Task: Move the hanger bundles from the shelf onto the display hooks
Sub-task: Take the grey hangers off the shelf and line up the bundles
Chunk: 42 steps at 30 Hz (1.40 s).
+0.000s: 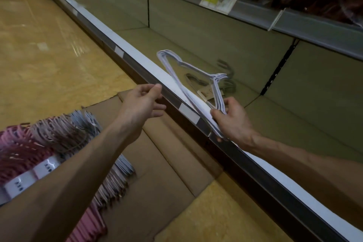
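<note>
The right hand [233,122] has its grip clamped on one end of a white hanger bundle [188,82], held tilted over the front edge of the shelf [196,45]. The left hand [143,102] hovers beside the shelf rail, fingers loosely apart, holding nothing. Pink and grey hanger bundles [49,143] lie on flattened cardboard [167,155] below the left forearm.

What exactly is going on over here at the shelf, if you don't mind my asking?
A person is handling hangers at a store shelf. Their right hand grips a bundle of white hangers at one end, holding it tilted over the front edge of the lower shelf. The left hand hovers beside it, holding nothing, fingers loosely curled. More hanger bundles, pink and grey, lie on cardboard on the floor. No display hook is clearly visible.
</note>
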Motion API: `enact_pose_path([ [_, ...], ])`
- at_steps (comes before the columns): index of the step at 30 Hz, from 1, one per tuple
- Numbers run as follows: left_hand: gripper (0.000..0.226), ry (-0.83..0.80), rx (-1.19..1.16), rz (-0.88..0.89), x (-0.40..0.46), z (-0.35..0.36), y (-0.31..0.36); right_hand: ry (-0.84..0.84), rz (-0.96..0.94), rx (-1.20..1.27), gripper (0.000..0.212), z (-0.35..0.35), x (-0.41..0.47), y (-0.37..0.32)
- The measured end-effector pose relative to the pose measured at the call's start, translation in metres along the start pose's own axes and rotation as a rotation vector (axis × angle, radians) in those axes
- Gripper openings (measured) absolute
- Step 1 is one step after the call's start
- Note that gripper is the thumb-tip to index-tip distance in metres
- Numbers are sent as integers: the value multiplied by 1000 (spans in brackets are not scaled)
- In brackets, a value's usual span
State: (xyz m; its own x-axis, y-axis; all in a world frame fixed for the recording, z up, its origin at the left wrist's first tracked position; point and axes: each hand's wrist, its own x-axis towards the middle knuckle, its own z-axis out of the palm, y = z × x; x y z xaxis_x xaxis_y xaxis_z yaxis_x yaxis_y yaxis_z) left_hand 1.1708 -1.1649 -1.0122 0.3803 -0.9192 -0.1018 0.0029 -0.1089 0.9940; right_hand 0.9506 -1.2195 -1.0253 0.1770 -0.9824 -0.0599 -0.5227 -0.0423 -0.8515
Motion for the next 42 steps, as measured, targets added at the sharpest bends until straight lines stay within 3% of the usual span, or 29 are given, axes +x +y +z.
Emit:
enact_pose_path([
  [3,51,43,-242,-76,3,-9,10,-120,-70,16,14,14,-13,-10],
  [7,22,138,-542,-83,3,-26,21,-256,-100,58,14,26,-25,-22],
  [17,46,315,-831,-17,0,-61,31,-432,-156,181,21,54,-33,-43],
  [19,47,355,-835,-7,-1,-67,33,-533,-91,264,23,57,-31,-45],
  [25,61,365,-798,-3,-5,-83,30,-846,257,824,41,62,-23,-58],
  [32,61,340,-696,-28,-6,-83,24,-1035,259,988,41,67,-19,-63],
  [40,54,296,-576,-28,-4,-78,24,-1173,185,984,17,64,-17,-59],
  [42,59,265,-450,1,-1,-80,25,-1169,183,994,13,65,-17,-57],
])
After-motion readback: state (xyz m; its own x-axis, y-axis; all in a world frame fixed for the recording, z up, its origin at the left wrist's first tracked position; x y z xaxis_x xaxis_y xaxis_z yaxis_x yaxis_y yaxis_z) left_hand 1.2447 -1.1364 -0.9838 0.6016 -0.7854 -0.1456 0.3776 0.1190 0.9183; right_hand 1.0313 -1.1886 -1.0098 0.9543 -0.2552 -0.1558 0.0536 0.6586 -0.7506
